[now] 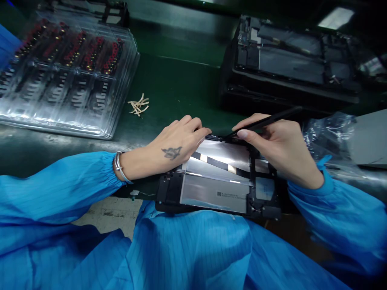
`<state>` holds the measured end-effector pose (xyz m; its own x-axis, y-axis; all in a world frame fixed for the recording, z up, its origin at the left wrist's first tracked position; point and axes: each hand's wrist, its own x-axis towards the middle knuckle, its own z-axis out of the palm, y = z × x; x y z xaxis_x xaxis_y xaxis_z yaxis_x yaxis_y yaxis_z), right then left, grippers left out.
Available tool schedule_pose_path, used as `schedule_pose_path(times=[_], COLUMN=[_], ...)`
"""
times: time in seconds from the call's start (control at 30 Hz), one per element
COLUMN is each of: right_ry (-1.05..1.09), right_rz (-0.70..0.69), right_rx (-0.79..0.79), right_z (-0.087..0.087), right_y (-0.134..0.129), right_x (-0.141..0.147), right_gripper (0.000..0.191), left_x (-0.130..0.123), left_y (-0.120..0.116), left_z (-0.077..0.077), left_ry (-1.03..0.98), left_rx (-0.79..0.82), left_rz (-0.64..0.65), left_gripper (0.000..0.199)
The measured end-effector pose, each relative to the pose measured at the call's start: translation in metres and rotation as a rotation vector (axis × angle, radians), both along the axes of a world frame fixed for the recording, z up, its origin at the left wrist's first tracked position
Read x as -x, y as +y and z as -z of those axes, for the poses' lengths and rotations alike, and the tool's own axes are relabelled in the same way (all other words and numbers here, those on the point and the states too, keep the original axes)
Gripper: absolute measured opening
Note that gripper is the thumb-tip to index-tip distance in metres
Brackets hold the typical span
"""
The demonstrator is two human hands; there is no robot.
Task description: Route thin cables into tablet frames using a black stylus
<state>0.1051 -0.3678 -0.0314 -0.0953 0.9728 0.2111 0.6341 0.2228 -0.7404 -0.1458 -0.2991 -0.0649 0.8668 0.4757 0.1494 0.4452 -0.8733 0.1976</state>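
In front of me an opened tablet [216, 193] lies at the table's near edge, its silver battery packs and dark ribbon cable exposed. My right hand [272, 139] pinches a slim black tool, which looks like tweezers [270, 119], with the tip down at the tablet's far edge. My left hand [181, 141] rests over the tablet's far left corner, fingers bent and thumb near the edge. Its fingertips are partly hidden, so whatever they grip there does not show clearly.
Stacked clear plastic trays [121, 100] with small red and black parts stand at the left. Beside them lies a little pile of tan strips [139, 105]. Several more opened tablets [290, 60] are stacked on a black block at the back right. A crumpled clear bag [329, 135] sits by a pale box [373, 137].
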Motion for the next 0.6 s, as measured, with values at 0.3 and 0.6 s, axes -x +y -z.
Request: schedule_pose_path(times=[0.3,0.6], right_ry=[-0.012,0.328], right_rz=[0.025,0.2], right_rx=[0.032,0.074], right_z=[-0.004,0.012], right_y=[0.0,-0.001], right_x=[0.001,-0.004], right_gripper=[0.02,0.019], left_x=[0.0,0.004], left_y=[-0.002,-0.002], left_z=[-0.005,-0.015], left_ry=[0.028,0.083], left_rx=[0.014,-0.041], left_rz=[-0.01,0.008], left_gripper=[0.037,0.043])
